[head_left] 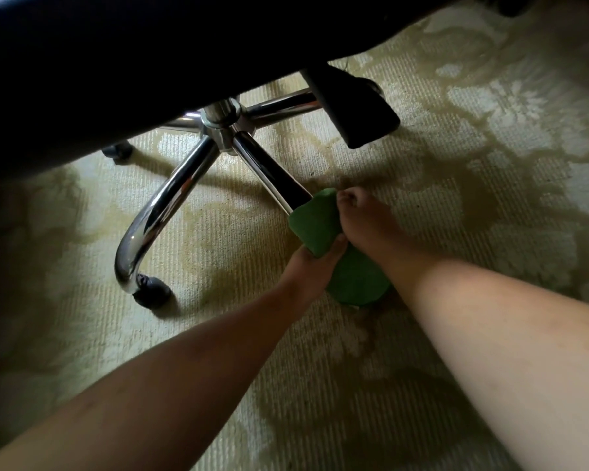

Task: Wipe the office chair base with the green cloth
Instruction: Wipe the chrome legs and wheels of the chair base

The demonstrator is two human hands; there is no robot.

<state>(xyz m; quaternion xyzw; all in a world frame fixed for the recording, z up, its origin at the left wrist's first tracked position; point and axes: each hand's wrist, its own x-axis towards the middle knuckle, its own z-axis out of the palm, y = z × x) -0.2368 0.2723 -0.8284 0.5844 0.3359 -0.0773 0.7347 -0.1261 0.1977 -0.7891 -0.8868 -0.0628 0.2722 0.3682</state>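
Upper left of frame: dark seat [116, 62] underside. Lower left-centre: black caster [152, 294] on patterned carpet [490, 164], under curved chrome leg [164, 212] of the chair base [220, 127]. Centre: green cloth [320, 222] wrapped round outer end of second chrome leg [269, 171], w/ more cloth bunched lower down btwn the wrists. Left hand [312, 266] grips cloth from below, fingers curled round it. Just right, right hand [364, 220] on top, its fingers [349, 196] curled, pinching cloth's upper edge.
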